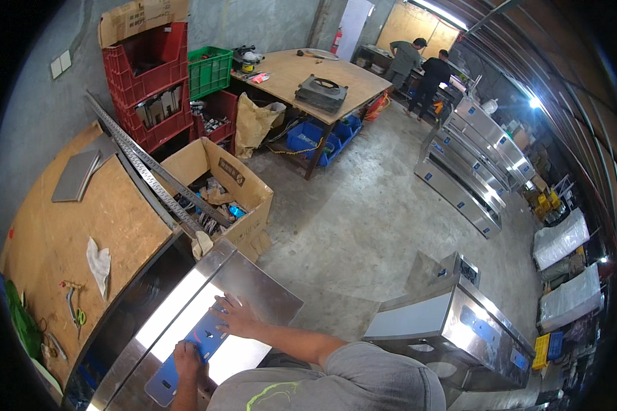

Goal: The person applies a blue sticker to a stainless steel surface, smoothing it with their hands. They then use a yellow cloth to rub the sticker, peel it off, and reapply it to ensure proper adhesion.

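Left hand [187,358] pressed flat on the near end of a long blue adhesive label strip [185,356], fingers together, holding it down against the shiny stainless-steel cabinet panel [253,291]. Right hand [234,316] farther along the same strip, fingers spread wide, palm down, gripping nothing, touching the strip's far end and the bare steel beside it.

Strip lying on the panel with its long axis running near-left to far-right, parallel to the panel's long edge. Both hands on it: left at the near end, right at the far end, right forearm reaching in from the lower right across the grey shirt. Far tip of strip just beyond the right fingertips; remainder between the two hands. Right hand nearer the uncovered far stretch of panel.

Left of the panel: brown wooden tabletop [68,226] carrying a crumpled white rag [99,264], green-handled scissors [75,312] and a flat grey metal sheet [75,175]. Long perforated steel angle bars [147,171] leaning across its far edge into an open cardboard box [250,198] of parts. Red plastic crates [151,82] stacked far left, a green crate [209,68] beside them. Far wooden tabletop with a dark metal frame on it. Row of finished steel cabinets [476,161] far right; two other people standing at a bench in the far background. Another steel cabinet [459,329] near right on the concrete floor.
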Tool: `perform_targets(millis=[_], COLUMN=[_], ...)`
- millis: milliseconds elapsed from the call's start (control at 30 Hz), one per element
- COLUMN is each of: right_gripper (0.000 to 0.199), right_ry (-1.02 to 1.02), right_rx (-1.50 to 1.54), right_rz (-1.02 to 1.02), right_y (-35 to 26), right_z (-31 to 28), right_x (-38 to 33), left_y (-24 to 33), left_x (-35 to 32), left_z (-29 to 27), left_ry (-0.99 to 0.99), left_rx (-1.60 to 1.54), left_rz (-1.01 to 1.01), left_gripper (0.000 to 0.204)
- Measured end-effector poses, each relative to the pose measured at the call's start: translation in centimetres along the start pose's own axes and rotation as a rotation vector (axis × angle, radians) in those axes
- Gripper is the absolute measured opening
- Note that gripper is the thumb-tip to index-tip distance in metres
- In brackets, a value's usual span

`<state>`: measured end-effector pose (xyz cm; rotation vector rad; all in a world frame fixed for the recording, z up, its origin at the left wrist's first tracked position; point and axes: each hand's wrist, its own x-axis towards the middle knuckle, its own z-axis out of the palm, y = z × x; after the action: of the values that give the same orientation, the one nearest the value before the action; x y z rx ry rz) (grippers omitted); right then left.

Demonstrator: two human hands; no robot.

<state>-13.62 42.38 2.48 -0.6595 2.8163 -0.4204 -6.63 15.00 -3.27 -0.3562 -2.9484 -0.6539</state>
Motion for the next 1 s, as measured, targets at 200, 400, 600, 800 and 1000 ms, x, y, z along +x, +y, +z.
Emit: perform_targets(millis=[200, 400, 600, 800, 1000], right_gripper=[0.064, 0.063, 0.065, 0.064, 0.065], right_ry=[0.008, 0.006, -0.008, 0.028, 0.043], right_rx=[0.001, -0.020, -0.028, -0.046, -0.165], right_rz=[0.002, -0.004, 0.001, -0.010, 0.004], right_y=[0.1, 0.2, 0.4, 1.0, 0.6], right_z=[0.0, 0.1, 0.5, 2.3, 2.9], right_x=[0.1, 0.2, 0.3, 1.2, 2.6], left_y=[2.8, 2.8, 2.4, 2.5, 0.8], left_x=[1.3, 1.5, 1.5, 1.6, 2.1], left_z=[-0.6, -0.9, -0.4, -1.9, -0.4], left_ry=[0.037, 0.001, 0.070, -0.015, -0.074], left_rx=[0.050, 0.036, 0.050, 0.015, 0.076], left_rz=[-0.161, -0.038, 0.061, 0.035, 0.010], left_gripper=[0.023, 0.036, 0.040, 0.045, 0.050])
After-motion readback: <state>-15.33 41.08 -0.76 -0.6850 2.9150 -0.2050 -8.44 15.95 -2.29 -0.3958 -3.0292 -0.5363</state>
